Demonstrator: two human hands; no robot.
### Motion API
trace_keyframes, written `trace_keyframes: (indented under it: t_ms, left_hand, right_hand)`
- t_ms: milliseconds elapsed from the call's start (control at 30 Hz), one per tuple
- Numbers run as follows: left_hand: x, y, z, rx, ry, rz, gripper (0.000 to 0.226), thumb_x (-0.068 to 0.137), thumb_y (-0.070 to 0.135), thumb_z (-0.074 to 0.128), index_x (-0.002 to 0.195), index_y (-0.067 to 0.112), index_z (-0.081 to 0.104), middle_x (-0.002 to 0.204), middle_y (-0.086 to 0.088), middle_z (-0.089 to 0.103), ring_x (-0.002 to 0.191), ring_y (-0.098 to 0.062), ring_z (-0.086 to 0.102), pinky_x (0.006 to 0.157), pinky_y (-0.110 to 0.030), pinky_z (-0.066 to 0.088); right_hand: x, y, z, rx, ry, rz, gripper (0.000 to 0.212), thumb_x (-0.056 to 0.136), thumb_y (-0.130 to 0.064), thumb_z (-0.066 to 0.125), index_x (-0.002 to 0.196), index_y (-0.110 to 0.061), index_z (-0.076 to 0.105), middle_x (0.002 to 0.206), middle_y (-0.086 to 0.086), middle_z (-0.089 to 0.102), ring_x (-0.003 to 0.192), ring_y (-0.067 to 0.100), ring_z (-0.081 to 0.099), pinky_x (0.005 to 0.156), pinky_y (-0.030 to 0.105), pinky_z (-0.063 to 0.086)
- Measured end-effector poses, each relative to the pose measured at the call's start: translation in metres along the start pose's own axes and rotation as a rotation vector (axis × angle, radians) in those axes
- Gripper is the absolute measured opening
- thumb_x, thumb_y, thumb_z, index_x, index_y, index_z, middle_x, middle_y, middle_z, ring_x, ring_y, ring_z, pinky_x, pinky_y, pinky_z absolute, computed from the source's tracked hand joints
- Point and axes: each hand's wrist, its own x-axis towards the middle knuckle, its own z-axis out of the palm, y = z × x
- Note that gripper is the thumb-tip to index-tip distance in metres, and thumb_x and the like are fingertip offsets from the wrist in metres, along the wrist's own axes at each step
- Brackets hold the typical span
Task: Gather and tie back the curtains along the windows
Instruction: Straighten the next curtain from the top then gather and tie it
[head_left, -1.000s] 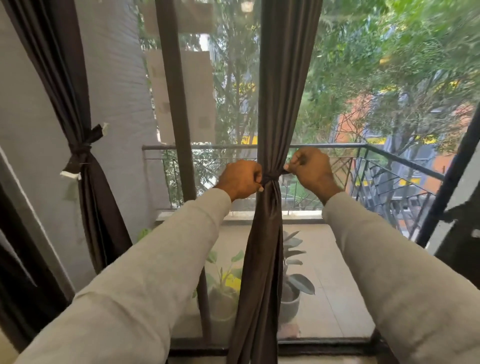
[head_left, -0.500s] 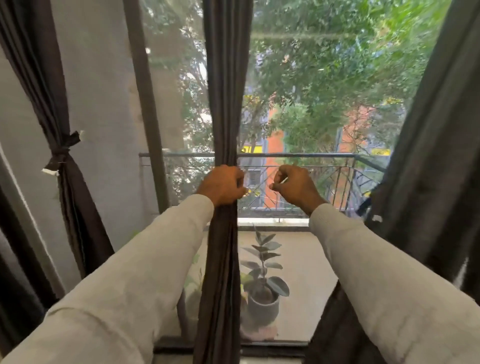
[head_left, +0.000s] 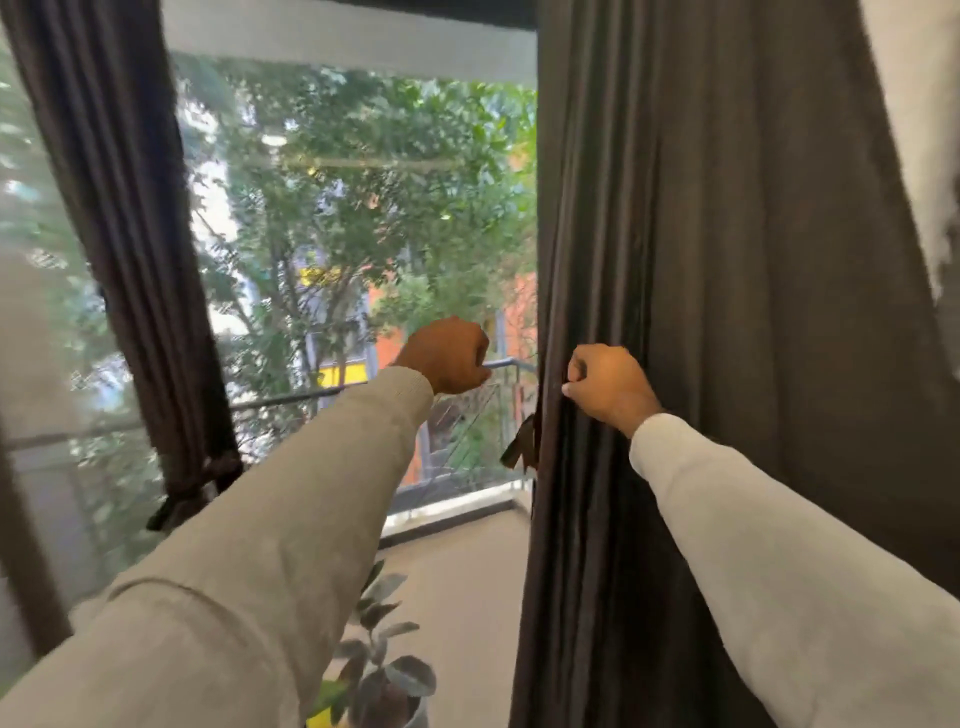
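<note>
Right hand (head_left: 608, 389) is on the loose curtain (head_left: 727, 364), the wide dark panel filling the right side of the view, fingers curled and pinching its leading edge at about rail height. That looks like the start of a gather: take the free edge first, so the folds can be drawn together from there. Left hand (head_left: 449, 358) hangs in the open gap to the left of that edge, fist closed and nothing visible in it; it sits just beside the panel, apart from the cloth, probably poised to come in and help bunch the fabric. A short dark tie strip (head_left: 522, 447) dangles off the curtain edge just below the right hand, close by for wrapping once the bundle is made. Over on the far left, the other curtain (head_left: 140, 234) already hangs cinched by its knotted tie (head_left: 205, 480), so this right panel reads as the one left to do. A potted plant (head_left: 384, 670) stands low, behind the glass.
</note>
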Motion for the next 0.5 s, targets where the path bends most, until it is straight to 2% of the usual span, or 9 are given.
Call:
trace_keyframes:
  t_ms: [133, 233, 333, 500]
  left_hand:
    - [0.07, 0.016, -0.032, -0.002, 0.142, 0.061, 0.026, 0.095, 0.042, 0.073, 0.083, 0.022, 0.06, 0.089, -0.008, 0.065, 0.083, -0.035, 0.063, 0.072, -0.04, 0.053]
    - [0.123, 0.019, -0.059, 0.012, 0.276, 0.072, 0.025, 0.092, 0.043, 0.073, 0.084, 0.024, 0.06, 0.091, -0.007, 0.065, 0.088, -0.036, 0.066, 0.072, -0.038, 0.05]
    - [0.168, 0.02, -0.093, 0.015, 0.409, 0.094, 0.023, 0.093, 0.044, 0.073, 0.089, 0.023, 0.062, 0.089, -0.002, 0.059, 0.088, -0.031, 0.061, 0.075, -0.038, 0.048]
    - [0.247, 0.025, -0.145, 0.004, 0.626, 0.148, 0.028, 0.091, 0.047, 0.073, 0.099, 0.021, 0.066, 0.105, -0.006, 0.073, 0.1, -0.035, 0.068, 0.08, -0.041, 0.053]
  right_hand:
    - [0.057, 0.025, -0.047, -0.019, 0.118, 0.048, 0.02, 0.083, -0.022, 0.078, 0.075, -0.021, 0.06, 0.082, -0.002, 0.066, 0.082, 0.024, 0.063, 0.074, 0.037, 0.057]
    - [0.104, 0.029, -0.079, -0.025, 0.226, 0.03, 0.02, 0.084, -0.02, 0.077, 0.074, -0.021, 0.06, 0.081, -0.003, 0.066, 0.077, 0.02, 0.063, 0.069, 0.031, 0.05]
    - [0.148, 0.024, -0.109, -0.063, 0.338, -0.026, 0.018, 0.082, -0.022, 0.075, 0.074, -0.022, 0.059, 0.082, -0.005, 0.065, 0.082, 0.019, 0.061, 0.075, 0.031, 0.049]
    - [0.218, 0.011, -0.162, -0.043, 0.488, -0.096, 0.017, 0.084, -0.023, 0.074, 0.076, -0.022, 0.059, 0.078, -0.004, 0.065, 0.076, 0.02, 0.064, 0.07, 0.032, 0.052]
